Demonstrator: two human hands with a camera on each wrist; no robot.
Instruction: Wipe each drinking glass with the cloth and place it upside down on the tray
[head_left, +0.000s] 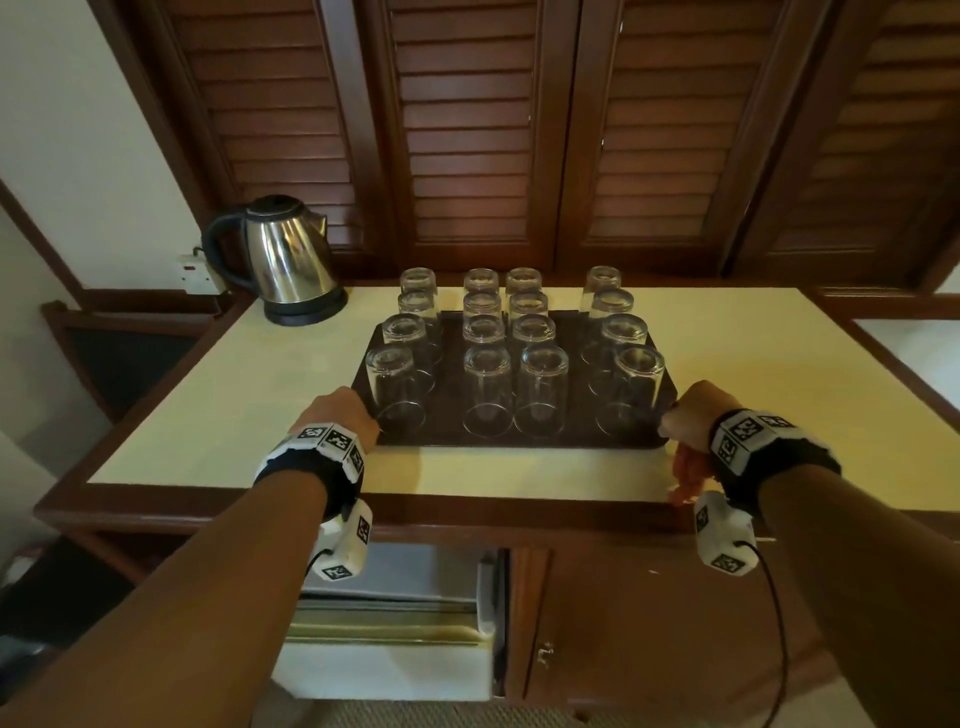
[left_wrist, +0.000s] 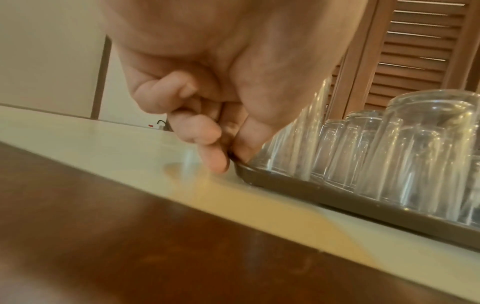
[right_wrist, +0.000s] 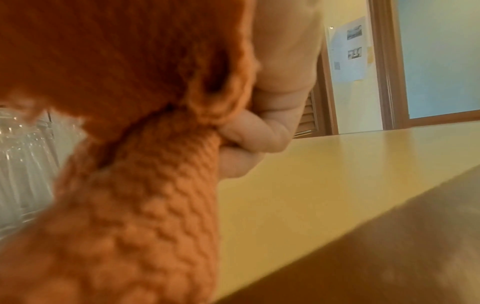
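Observation:
Several clear drinking glasses (head_left: 487, 389) stand upside down in rows on a dark tray (head_left: 519, 441) in the middle of the cream counter. My left hand (head_left: 343, 413) is at the tray's front-left corner. In the left wrist view its thumb lies on the tray (left_wrist: 324, 195) rim and its curled fingers (left_wrist: 215, 160) touch the counter beside it. My right hand (head_left: 696, 410) is at the tray's front-right corner and grips a bunched orange knitted cloth (head_left: 688, 475), which hangs below the fist. The cloth (right_wrist: 130, 144) fills most of the right wrist view, with glasses (right_wrist: 26, 154) behind it.
A steel electric kettle (head_left: 283, 260) stands at the counter's back left, beside a wall socket. Dark louvred doors rise right behind the counter (head_left: 234, 405). Below the front edge are a small white fridge (head_left: 395, 623) and a wooden cabinet door (head_left: 649, 623).

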